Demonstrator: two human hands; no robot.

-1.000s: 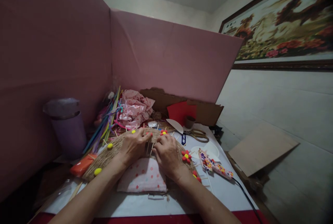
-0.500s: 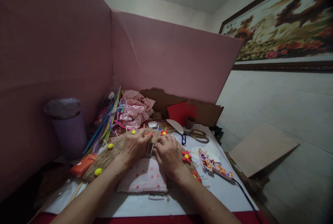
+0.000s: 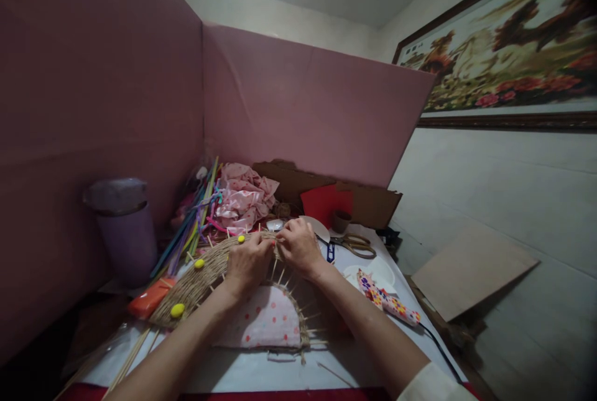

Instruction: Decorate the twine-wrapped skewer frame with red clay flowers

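A half-round fan-like piece with a woven twine band (image 3: 193, 289), thin wooden sticks and a dotted pink cloth (image 3: 268, 320) lies in front of me. Yellow dots (image 3: 177, 310) sit along its left side. My left hand (image 3: 249, 264) is closed on the band near its top, fingertips bent against a small red bit. Beside it my right hand (image 3: 301, 248) pinches the band's upper edge. The fingertips of both hands nearly meet, and what lies between them is mostly hidden. My right forearm covers the right part of the piece.
A patterned glue gun (image 3: 396, 308) with a black cord lies at right. Behind it are scissors (image 3: 357, 244), a red sheet (image 3: 321, 201) and a small brown pot (image 3: 342, 221). A lidded purple cup (image 3: 125, 239), pipe cleaners and crumpled pink cloth (image 3: 247, 196) stand at left.
My right hand has moved up to the band's top edge, with the forearm following. The red flowers on the right side are now out of sight. My left hand has shifted slightly down.
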